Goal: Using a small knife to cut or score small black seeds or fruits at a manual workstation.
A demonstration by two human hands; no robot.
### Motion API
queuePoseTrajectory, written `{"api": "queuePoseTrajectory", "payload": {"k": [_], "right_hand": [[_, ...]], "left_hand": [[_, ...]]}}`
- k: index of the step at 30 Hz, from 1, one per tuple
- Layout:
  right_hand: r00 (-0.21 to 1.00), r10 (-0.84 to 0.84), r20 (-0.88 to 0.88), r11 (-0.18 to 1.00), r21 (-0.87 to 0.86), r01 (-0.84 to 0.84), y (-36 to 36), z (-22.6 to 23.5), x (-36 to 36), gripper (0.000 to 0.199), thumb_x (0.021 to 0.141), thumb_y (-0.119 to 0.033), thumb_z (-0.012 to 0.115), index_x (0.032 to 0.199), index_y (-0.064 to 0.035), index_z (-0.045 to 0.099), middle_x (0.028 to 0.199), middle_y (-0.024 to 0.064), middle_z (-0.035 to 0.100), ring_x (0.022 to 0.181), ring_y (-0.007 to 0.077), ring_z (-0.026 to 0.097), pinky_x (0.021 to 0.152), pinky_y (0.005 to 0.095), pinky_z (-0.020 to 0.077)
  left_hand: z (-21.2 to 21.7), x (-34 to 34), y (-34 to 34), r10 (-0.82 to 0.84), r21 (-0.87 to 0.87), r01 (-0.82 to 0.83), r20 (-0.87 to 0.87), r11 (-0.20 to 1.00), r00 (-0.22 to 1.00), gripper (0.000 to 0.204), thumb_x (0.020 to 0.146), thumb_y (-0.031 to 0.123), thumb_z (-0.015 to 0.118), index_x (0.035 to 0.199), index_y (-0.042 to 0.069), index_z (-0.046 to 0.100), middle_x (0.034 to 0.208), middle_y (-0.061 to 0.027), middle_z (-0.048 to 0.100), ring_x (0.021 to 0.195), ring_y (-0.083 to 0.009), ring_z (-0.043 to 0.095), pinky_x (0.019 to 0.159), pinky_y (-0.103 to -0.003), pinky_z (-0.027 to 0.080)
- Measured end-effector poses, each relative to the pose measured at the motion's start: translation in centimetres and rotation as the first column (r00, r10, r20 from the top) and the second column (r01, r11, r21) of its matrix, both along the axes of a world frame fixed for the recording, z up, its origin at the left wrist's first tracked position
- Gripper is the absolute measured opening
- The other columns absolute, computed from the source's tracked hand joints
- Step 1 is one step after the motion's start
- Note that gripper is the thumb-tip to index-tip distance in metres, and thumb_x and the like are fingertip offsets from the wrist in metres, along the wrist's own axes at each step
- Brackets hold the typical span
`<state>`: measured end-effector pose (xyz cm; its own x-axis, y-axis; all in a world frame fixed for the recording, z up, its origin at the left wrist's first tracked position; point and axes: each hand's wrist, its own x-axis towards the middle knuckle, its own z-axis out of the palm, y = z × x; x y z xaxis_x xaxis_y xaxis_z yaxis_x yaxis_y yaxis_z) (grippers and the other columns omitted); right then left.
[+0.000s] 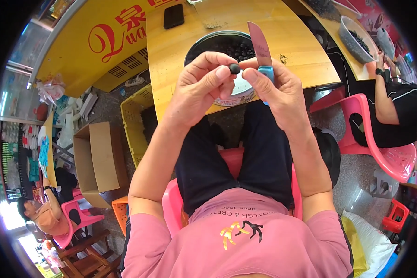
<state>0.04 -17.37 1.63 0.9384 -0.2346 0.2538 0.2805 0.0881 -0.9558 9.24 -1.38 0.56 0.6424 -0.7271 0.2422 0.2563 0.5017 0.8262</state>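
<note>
My left hand pinches a small, dark, round piece between thumb and fingers; it looks like a nut or a berry, though its kind is unclear. In my right hand is a knife, gripped by its blue handle with the blade pointing up and away from me. The right thumb comes close to the dark piece. Below and behind both hands, a round metal bowl holds many similar dark pieces, partly covered by my fingers.
The bowl stands on a wooden table, where a black phone lies at the far left. A yellow crate and a cardboard box are at my left. To the right, a person sits on a pink chair by a clear tub.
</note>
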Motion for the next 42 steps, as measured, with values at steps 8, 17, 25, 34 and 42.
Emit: {"api": "queuePoseTrajectory", "payload": {"k": [8,17,25,34,42], "right_hand": [[0.998,0.046,-0.039,0.994,0.104,-0.042,1.0,0.3,0.1,0.022,0.088,-0.020,0.071,0.103,-0.0038,0.066,0.071,-0.0068,0.054,0.059,0.0011,0.042,0.051,0.0172,0.0312],[0.995,0.042,-0.092,0.998,0.048,-0.037,0.6,0.3,0.6,0.020,0.087,-0.022,0.073,0.095,-0.0049,0.067,0.069,-0.0072,0.053,0.057,0.0009,0.041,0.051,0.0172,0.0304],[0.996,0.033,-0.085,0.998,0.062,-0.028,0.5,0.4,1.1,0.020,0.088,-0.023,0.072,0.092,-0.0044,0.066,0.068,-0.0054,0.055,0.057,0.0014,0.041,0.051,0.0176,0.0305],[0.997,0.031,-0.073,0.994,-0.107,-0.039,0.6,0.7,1.3,0.019,0.090,-0.021,0.069,0.094,-0.0032,0.066,0.077,-0.0026,0.060,0.069,0.0027,0.051,0.060,0.0181,0.0395],[0.978,-0.207,-0.030,0.954,-0.226,0.195,-2.7,0.3,0.4,0.018,0.090,-0.020,0.068,0.095,-0.0025,0.066,0.077,-0.0027,0.060,0.063,-0.0007,0.046,0.053,0.0158,0.0327]], "left_hand": [[-0.1,-1.6,0.2,0.210,0.088,-0.217,0.081,0.972,0.974,0.020,0.091,0.008,0.065,0.109,0.000,0.061,0.086,-0.0047,0.064,0.068,-0.0097,0.059,0.063,-0.023,0.049],[0.4,-2.5,0.3,0.326,0.196,-0.401,0.325,0.895,0.888,0.017,0.090,0.003,0.065,0.106,-0.004,0.062,0.085,-0.0051,0.066,0.070,-0.0082,0.062,0.064,-0.022,0.051],[0.1,-2.4,0.9,0.309,0.248,-0.358,0.216,0.900,0.926,0.018,0.090,0.005,0.065,0.106,-0.003,0.065,0.083,-0.0059,0.067,0.067,-0.0095,0.063,0.061,-0.023,0.053],[-0.1,-2.9,1.6,0.335,0.166,-0.361,0.162,0.918,0.928,0.017,0.089,0.004,0.066,0.104,-0.003,0.065,0.084,-0.0067,0.068,0.067,-0.0114,0.063,0.060,-0.023,0.051],[-2.0,0.0,10.3,0.622,0.233,-0.789,0.507,0.568,0.597,0.017,0.088,0.006,0.067,0.103,-0.001,0.062,0.088,-0.0036,0.064,0.072,-0.0067,0.059,0.063,-0.020,0.048]]}}
